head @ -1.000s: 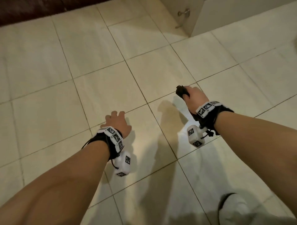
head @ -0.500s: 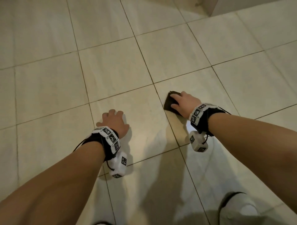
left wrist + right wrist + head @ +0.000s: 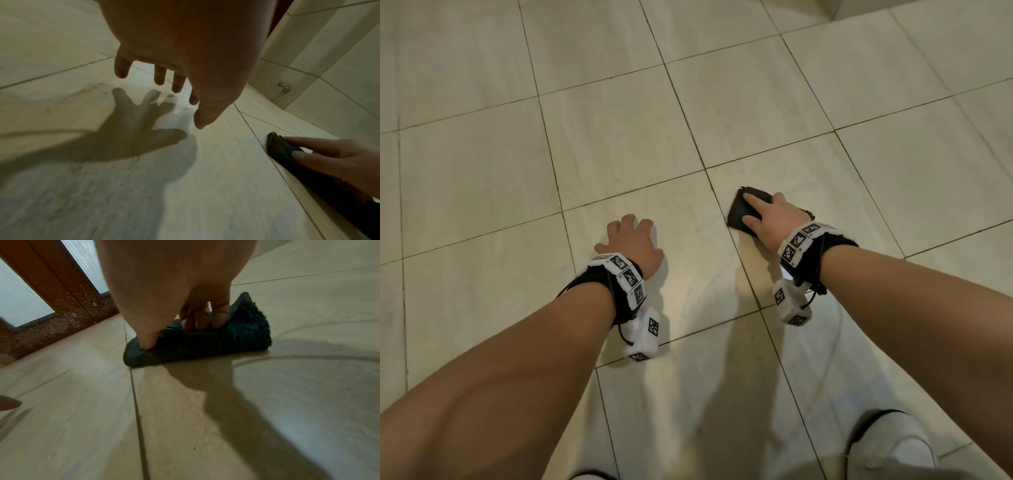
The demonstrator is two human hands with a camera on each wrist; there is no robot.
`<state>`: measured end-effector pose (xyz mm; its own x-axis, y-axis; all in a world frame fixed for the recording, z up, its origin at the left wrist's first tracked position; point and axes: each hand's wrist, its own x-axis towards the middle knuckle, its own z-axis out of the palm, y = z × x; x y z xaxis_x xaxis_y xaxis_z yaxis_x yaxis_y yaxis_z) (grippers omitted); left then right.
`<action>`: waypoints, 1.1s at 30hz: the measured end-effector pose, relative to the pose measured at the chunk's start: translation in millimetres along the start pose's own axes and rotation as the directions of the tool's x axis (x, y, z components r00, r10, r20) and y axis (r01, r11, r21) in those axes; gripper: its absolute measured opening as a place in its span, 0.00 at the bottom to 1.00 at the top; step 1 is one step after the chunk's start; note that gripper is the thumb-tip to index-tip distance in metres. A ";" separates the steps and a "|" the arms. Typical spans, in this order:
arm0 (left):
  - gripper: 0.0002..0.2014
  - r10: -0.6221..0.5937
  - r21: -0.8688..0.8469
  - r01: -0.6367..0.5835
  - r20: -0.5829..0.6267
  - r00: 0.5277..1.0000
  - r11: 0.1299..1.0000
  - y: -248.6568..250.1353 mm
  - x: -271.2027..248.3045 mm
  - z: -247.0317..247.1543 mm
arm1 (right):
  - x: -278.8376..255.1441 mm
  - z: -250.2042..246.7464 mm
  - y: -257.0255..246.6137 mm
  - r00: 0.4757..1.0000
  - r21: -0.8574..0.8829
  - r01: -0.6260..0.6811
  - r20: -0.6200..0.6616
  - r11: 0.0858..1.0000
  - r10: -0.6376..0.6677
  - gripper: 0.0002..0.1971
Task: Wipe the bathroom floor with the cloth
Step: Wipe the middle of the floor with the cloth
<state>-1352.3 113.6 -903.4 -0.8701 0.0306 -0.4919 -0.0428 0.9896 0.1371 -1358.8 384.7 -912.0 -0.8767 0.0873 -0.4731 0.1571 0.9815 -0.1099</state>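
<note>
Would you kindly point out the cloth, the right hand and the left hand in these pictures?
cloth (image 3: 242, 331), right wrist view, on its fluffy dark pile right of the fingers.
right hand (image 3: 774, 219), head view, on the back of the hand.
left hand (image 3: 631, 245), head view, on the back of the hand.

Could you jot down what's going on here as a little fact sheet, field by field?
Setting: pale tiled floor with dark grout lines
Cloth: dark cloth, bunched, lying on the floor beside a grout line
Right hand: right hand presses the cloth down, fingers and thumb curled into it
Left hand: left hand spread, fingers splayed, holding nothing
Contact of left hand with floor: cannot tell
Nearby: brown door frame
</note>
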 end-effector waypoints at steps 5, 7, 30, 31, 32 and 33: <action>0.28 0.002 -0.037 -0.002 -0.016 1.000 0.999 3.9 8.8 2.3 | -3.3 4.8 -3.8 1.000 -0.015 -0.023 -0.021 1.000 0.023 0.28; 0.28 0.000 -0.042 0.000 -0.014 1.000 0.999 5.0 12.9 4.6 | -4.3 8.7 -5.2 0.998 -0.038 -0.020 -0.054 0.999 0.018 0.27; 0.33 -0.093 -0.048 0.090 -0.071 0.993 0.995 14.8 90.0 -13.4 | 63.2 -1.5 -27.5 0.990 0.186 0.042 -0.141 0.982 -0.015 0.29; 0.33 -0.100 -0.059 0.095 -0.076 0.992 0.994 15.9 89.9 -12.7 | 71.6 -6.2 -31.0 0.989 0.197 0.037 -0.145 0.980 -0.008 0.29; 0.33 -0.106 -0.066 0.101 -0.081 0.991 0.993 16.6 89.7 -11.7 | 79.7 -11.0 -34.2 0.989 0.208 0.033 -0.149 0.978 -0.001 0.29; 0.34 -0.111 -0.068 0.106 -0.082 0.990 0.992 17.0 89.9 -11.0 | 87.7 -15.9 -37.5 0.988 0.220 0.032 -0.152 0.975 0.002 0.28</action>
<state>-1436.7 131.6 -935.8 -0.8974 -0.0915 -0.4317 -0.1680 0.9754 0.1424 -1448.8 358.2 -935.4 -0.9353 0.1143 -0.3350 0.2254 0.9221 -0.3145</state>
